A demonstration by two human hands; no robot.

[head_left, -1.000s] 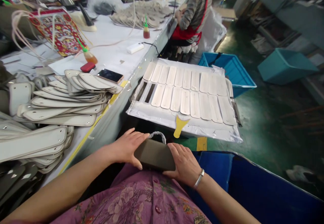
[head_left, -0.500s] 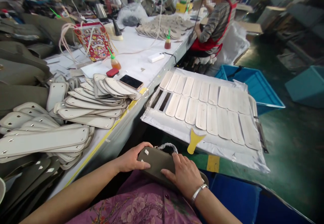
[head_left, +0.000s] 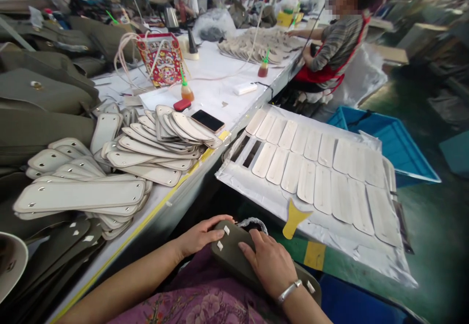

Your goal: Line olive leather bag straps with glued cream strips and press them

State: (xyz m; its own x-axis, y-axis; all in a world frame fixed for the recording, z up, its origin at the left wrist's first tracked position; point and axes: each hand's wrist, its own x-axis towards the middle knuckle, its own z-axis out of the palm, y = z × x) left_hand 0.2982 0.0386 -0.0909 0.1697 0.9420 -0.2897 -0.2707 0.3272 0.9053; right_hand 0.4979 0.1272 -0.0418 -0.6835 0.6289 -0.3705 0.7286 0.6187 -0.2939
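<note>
At lap level beside a white-topped surface (head_left: 216, 97), a person holds a dark olive piece (head_left: 234, 265) in both hands, just above a purple floral garment (head_left: 205, 307). The left hand (head_left: 205, 234) reaches in from the near left, its grip clamped on the piece's left end, thumb laid on top and index finger stretched along the far edge. The right hand (head_left: 273, 260) drapes across the middle, thumb angled left over the top, fingers bent toward the far side; its grip, too, is closed on the piece. A silver bracelet (head_left: 289, 291) circles the right wrist.

The other left fingers are mostly hidden, as is the underside of the piece. A wrapped loop (head_left: 253, 220) at the far edge slips partly behind the right hand. The frame crops a rounded white object (head_left: 12, 265) at left and a blue bin (head_left: 351, 304) at near right. People in the far background blur beyond detail.
</note>
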